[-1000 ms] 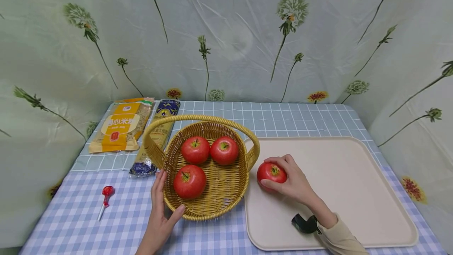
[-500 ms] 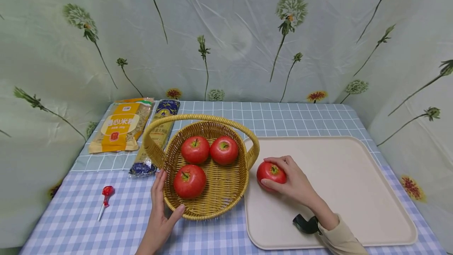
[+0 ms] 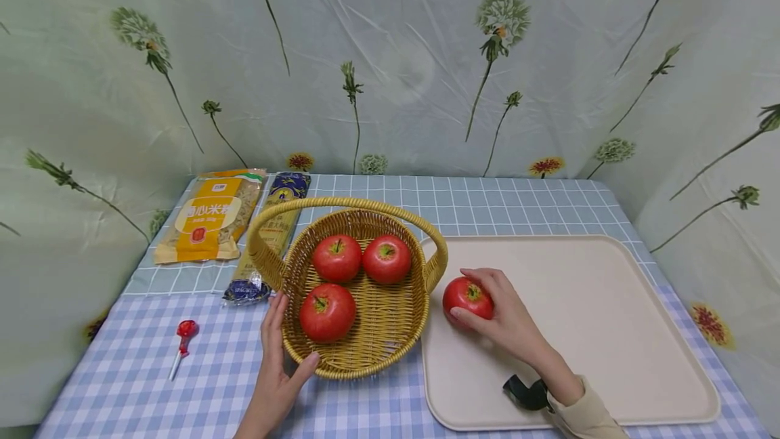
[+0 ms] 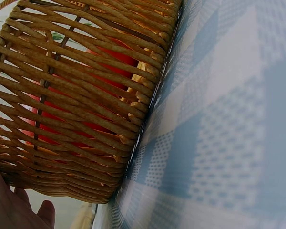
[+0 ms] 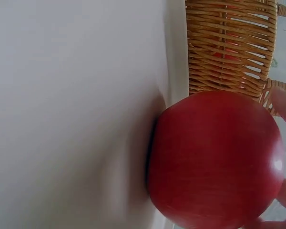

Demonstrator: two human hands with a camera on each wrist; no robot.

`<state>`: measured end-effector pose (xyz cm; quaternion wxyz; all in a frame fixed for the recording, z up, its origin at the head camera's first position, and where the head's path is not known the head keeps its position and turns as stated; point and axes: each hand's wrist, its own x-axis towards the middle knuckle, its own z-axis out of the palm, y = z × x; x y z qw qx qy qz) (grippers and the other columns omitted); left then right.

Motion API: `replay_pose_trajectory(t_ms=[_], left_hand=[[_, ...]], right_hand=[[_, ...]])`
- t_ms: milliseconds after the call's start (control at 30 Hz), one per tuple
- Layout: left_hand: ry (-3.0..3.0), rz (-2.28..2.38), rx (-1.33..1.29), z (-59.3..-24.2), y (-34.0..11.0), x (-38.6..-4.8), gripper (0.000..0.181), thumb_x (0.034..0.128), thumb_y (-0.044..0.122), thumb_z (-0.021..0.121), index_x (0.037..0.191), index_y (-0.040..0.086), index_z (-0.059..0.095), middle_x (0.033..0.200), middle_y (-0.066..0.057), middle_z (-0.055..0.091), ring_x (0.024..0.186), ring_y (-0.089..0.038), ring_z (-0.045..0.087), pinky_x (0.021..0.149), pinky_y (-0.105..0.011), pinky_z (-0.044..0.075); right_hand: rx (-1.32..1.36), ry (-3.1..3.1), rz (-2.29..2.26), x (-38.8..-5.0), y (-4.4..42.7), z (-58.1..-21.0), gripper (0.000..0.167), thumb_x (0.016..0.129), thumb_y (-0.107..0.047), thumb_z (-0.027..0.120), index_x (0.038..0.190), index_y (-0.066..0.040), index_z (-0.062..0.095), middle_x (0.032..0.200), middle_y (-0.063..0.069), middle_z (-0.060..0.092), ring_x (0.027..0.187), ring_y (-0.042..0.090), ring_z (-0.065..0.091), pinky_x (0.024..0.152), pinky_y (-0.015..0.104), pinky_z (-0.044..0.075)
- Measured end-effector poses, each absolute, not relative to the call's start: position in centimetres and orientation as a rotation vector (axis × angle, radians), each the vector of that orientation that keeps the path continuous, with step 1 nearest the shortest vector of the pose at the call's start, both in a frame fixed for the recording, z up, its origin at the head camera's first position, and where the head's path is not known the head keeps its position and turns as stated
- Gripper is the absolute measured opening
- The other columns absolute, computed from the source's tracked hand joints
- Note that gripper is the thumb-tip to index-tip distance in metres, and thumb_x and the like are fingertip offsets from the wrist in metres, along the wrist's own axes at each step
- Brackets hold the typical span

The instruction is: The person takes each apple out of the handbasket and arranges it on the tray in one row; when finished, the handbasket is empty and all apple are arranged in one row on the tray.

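Note:
In the head view, a round yellow wicker basket (image 3: 384,330) with a tall handle holds several red apples (image 3: 328,312). My left hand (image 3: 274,364) rests against the basket's near left side, fingers extended along the wall and thumb by the front rim. The left wrist view shows the woven wall (image 4: 76,105) close up, with red apple showing through the gaps. To the right of the basket, one more red apple (image 3: 464,300) sits on a beige tray (image 3: 585,317). My right hand (image 3: 508,320) is curled round it, fingers behind and thumb in front. That apple (image 5: 214,162) rests on the tray surface.
Behind the basket on the left lie an orange pasta bag (image 3: 204,222) and a spaghetti packet (image 3: 250,280). A red lollipop (image 3: 185,334) lies on the checked tablecloth (image 3: 122,358). A dandelion-print curtain (image 3: 402,73) closes off the back and both sides.
My right hand's fingertips have shifted slightly to the right and back on the apple. The left hand, basket and apples stay where they were.

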<state>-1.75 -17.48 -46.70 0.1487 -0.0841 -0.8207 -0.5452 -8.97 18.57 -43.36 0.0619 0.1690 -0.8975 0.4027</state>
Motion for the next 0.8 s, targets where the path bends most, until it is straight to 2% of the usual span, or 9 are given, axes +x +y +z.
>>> replay_pose_trajectory(t_ms=[133,300,400,500,667,800], left_hand=[[-2.355,-1.565,-0.256,-46.7,-17.5,-1.8,0.094,0.0759,-0.002,0.068,0.152,0.009,0.014,0.155,-0.007,0.006,0.142,-0.021,-0.003,0.105,-0.018,0.008],[-2.353,-1.565,-0.257,-46.8,-17.5,-1.8,0.094,0.0752,-0.004,0.068,0.152,0.008,0.014,0.155,-0.008,0.006,0.142,-0.020,-0.003,0.105,-0.017,0.008],[-2.351,-1.562,-0.258,-46.9,-17.5,-1.8,0.094,0.0750,-0.004,0.068,0.152,0.007,0.014,0.155,-0.009,0.006,0.142,-0.020,-0.003,0.105,-0.017,0.008],[-2.345,-1.559,-0.265,-46.8,-17.5,-1.8,0.094,0.0746,-0.005,0.067,0.152,0.006,0.014,0.155,-0.010,0.006,0.142,-0.020,-0.003,0.105,-0.018,0.007],[-2.345,-1.562,-0.265,-46.8,-17.5,-1.7,0.095,0.0748,-0.004,0.068,0.152,0.008,0.014,0.155,-0.008,0.007,0.142,-0.021,-0.003,0.105,-0.018,0.008],[-2.351,-1.566,-0.258,-46.7,-17.5,-1.7,0.095,0.0753,-0.003,0.068,0.152,0.009,0.014,0.155,-0.007,0.006,0.142,-0.021,-0.003,0.105,-0.018,0.008]], right_hand=[[0.585,-2.577,1.187,-9.0,18.5,-43.2,0.055,0.074,-0.018,0.082,0.123,-0.011,0.059,0.119,0.003,0.052,0.110,0.019,0.048,0.078,0.043,0.051],[0.658,-2.455,1.199,-8.8,18.1,-42.5,0.049,0.073,-0.006,0.081,0.118,-0.011,0.062,0.118,0.001,0.055,0.110,0.016,0.049,0.082,0.034,0.051],[0.695,-2.396,1.249,-8.5,17.7,-41.9,0.046,0.073,-0.003,0.080,0.115,-0.009,0.063,0.116,0.001,0.057,0.109,0.016,0.052,0.083,0.030,0.050],[0.750,-2.320,1.291,-8.2,17.1,-41.4,0.043,0.071,0.000,0.080,0.111,-0.006,0.065,0.112,0.004,0.060,0.104,0.019,0.054,0.081,0.031,0.051],[0.841,-2.238,1.332,-7.6,15.8,-40.4,0.040,0.069,0.002,0.080,0.106,-0.006,0.066,0.107,0.006,0.062,0.098,0.019,0.057,0.077,0.029,0.052],[0.953,-2.143,1.367,-7.1,14.4,-39.0,0.031,0.075,-0.002,0.077,0.104,-0.006,0.067,0.102,0.009,0.063,0.096,0.021,0.058,0.083,0.023,0.047]])
